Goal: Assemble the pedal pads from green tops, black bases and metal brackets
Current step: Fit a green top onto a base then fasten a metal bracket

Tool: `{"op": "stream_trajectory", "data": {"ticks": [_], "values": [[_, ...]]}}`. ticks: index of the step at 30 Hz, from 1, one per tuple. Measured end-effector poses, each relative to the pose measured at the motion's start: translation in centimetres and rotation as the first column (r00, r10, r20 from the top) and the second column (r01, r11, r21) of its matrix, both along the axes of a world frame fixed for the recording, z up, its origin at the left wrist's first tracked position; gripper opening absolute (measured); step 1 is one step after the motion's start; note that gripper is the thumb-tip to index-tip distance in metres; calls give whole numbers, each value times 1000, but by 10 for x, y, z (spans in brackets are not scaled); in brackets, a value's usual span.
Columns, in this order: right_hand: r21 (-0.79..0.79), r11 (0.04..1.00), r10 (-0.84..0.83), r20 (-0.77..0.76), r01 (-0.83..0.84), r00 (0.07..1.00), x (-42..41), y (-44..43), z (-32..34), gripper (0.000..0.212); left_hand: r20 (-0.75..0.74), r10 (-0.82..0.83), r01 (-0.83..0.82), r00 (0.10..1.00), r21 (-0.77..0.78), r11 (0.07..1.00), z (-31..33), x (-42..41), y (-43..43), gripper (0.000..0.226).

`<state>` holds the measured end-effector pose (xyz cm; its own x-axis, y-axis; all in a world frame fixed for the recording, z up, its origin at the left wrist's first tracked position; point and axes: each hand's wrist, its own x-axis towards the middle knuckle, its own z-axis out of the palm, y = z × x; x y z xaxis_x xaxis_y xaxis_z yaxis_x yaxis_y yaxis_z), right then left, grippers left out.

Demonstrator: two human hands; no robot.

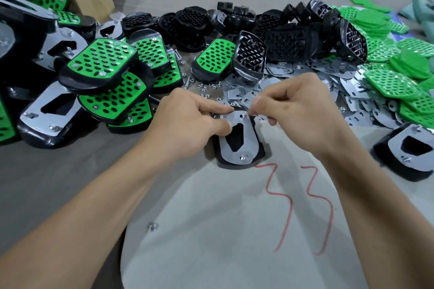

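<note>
The pad you work on lies face down on the bench (70,171), right in front of you: black base (234,164) below, metal bracket (252,145) on top. Its long axis runs away from you, and the far end leans a bit to the left. 3 screw ends stand up thru the bracket: the near screw (243,157) and 2 at the far end.

Your left hand (187,119) is at the far left corner. The thumb presses flat on the bracket and the other fingers curl at the edge, so this grip pinches the bracket down.

Your right hand (300,110) is at the far right screw (244,114). Thumb and forefinger are pressed together on a small part, too small to see; I judge it is a nut.

What the next move turns on: this screw stands just left of the right grip, approx. touching it, tip pointing up. So I think the part must come straight over the tip, level w/ the bracket, then turn. The left hand is nearer the other far screw, but it serves better as clamp.
</note>
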<state>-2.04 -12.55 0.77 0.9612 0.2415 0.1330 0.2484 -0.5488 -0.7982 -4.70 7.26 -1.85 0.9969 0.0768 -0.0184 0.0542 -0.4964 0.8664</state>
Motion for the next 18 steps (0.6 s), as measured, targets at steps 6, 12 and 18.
{"op": "stream_trajectory", "data": {"ticks": [6,12,18], "values": [[-201,979,40,41,-31,998,0,8,4,23,-2,-10,10,1000,-11,1000,0,0,0,28],[-465,882,28,226,82,974,-4,21,14,14,19,-28,28,999,-5,1000,0,0,1,25],[-428,903,52,205,42,977,-8,19,14,6,27,-37,37,999,-5,999,0,-1,1,28]]}}
